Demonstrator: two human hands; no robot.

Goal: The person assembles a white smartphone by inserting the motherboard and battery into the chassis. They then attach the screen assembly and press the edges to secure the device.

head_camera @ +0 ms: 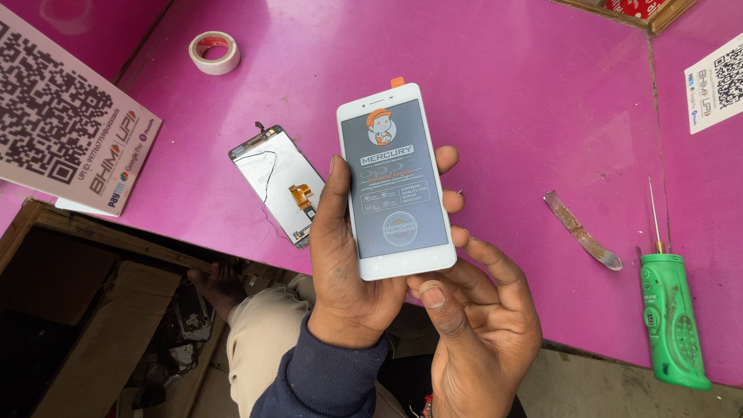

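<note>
Gripping white phone screen (396, 182) by its edges, left hand (340, 255) | right hand (476, 325) fingers pinching 6 o'clock corner | light, stiff, fragile, slippery | cracked screen (279, 184) at 9 o'clock on table (542, 116)

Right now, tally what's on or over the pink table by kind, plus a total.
Phone screens: 2 – white phone screen held in left hand and right hand; cracked screen lying flat
Tape roll: 1
Metal blade: 1
Green tool: 1
Code cards: 2 – large card, small card
Total: 7
</note>
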